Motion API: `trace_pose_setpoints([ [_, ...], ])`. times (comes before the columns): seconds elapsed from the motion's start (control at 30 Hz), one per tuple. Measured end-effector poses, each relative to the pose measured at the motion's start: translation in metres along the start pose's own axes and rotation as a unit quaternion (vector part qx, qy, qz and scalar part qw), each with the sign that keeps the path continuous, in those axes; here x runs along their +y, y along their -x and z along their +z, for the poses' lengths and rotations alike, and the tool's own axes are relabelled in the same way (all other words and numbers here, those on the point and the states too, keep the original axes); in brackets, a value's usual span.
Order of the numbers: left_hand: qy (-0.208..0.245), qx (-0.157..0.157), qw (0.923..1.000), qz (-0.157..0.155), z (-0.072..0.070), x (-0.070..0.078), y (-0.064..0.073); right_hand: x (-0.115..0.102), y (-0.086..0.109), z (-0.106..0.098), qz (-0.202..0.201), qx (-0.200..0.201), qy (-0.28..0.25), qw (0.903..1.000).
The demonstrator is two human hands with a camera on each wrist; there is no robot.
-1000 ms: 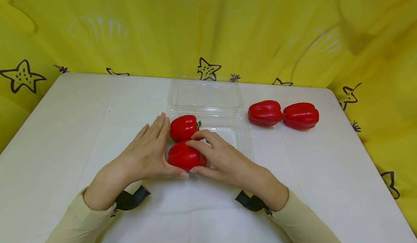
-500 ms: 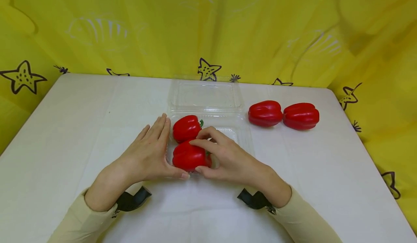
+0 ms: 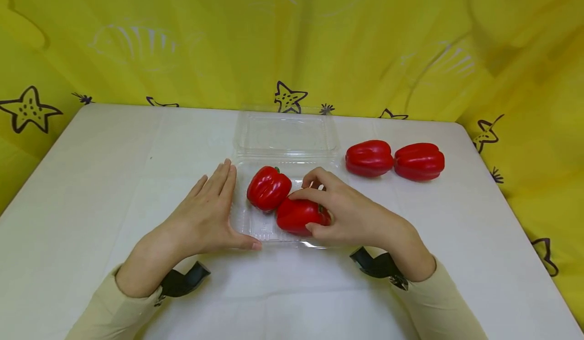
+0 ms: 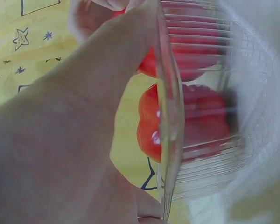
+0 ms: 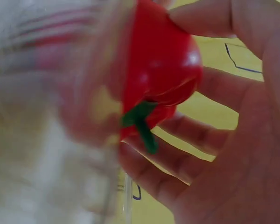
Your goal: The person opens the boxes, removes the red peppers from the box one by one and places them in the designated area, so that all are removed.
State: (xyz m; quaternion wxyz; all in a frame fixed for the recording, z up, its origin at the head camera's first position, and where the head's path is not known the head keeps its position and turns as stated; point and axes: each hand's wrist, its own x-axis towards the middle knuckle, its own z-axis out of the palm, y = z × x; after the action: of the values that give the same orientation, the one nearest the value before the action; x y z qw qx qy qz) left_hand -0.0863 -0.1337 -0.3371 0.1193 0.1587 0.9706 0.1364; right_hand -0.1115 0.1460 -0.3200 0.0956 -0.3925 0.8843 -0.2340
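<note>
Pinched by the right hand [image 3: 349, 208], the near pepper [image 3: 295, 216] has shifted right in the box [image 3: 265, 230]; the far pepper [image 3: 269, 189] inside has turned. The left hand [image 3: 207, 216] stays straight-fingered at the box's left.

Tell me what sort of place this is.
Probably an indoor tabletop booth, perhaps set up for recording: a white table with a yellow starfish-print curtain along its far edge and both sides.

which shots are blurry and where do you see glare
Right wrist: box badly blurred, held pepper clearer with a bright highlight; left wrist: pale and hazy, especially at right; head: mostly crisp, small glints on the leftmost pepper.
</note>
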Motion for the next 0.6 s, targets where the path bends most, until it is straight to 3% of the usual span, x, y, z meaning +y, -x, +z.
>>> trace_pose_setpoints([
  [0.23, 0.002, -0.001, 1.0, -0.001, 0.0, -0.001, 0.001, 0.0, -0.001, 0.006, 0.014, -0.036, 0.01, 0.9992],
  [0.6, 0.0, 0.001, 1.0, 0.004, 0.0, 0.0, 0.0, 0.0, -0.008, 0.016, -0.022, -0.026, 0.026, 0.9991],
])
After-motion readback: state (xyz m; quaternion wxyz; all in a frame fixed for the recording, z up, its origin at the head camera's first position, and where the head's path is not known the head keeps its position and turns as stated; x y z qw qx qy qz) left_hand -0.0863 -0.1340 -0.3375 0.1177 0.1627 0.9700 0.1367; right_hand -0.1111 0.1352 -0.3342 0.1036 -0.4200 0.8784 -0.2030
